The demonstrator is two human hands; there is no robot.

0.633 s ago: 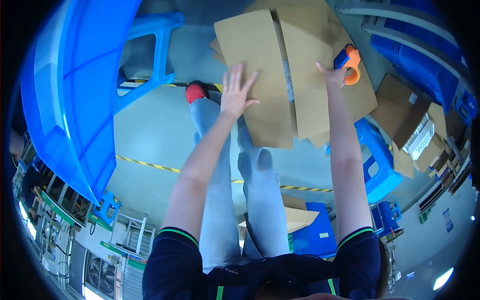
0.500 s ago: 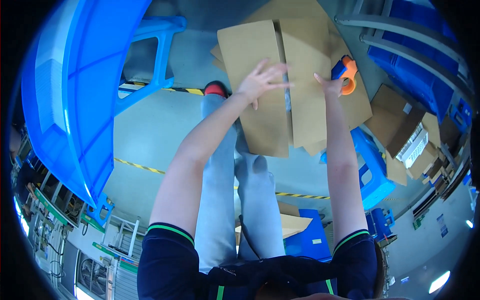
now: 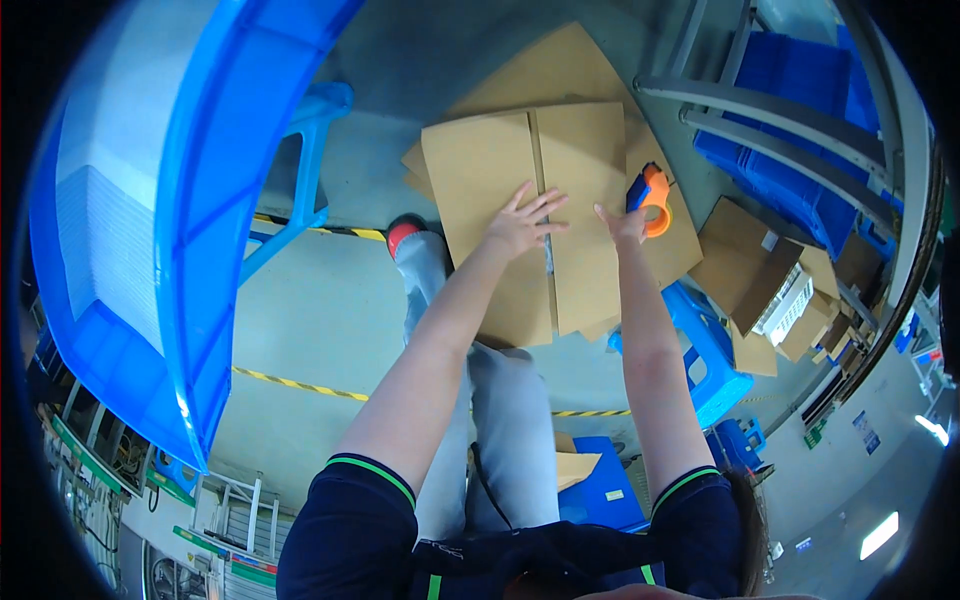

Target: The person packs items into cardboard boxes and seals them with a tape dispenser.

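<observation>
Our carton's (image 3: 480, 160) flaps (image 3: 585, 150) nearly meet, taping unclear; left hand (image 3: 518, 230) spread over its seam (image 3: 537, 150), right hand (image 3: 627, 226) gripping the tape dispenser (image 3: 653, 188) at its right.

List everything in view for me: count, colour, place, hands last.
carton: one, brown, upper middle
cardboard pieces: several, brown, around carton
tape dispenser: one, orange-blue, right of carton
bin: one, blue, left
stools: at least two, blue, left, right
crates: several, blue, upper right
metal frame: one, grey, upper right
open box: one, brown, right
floor tape: several, yellow-black, floor
shoe: one, red, left of carton
jeans: one pair, blue, lower middle
left hand: one, bare, over carton
right hand: one, bare, holding tape dispenser
</observation>
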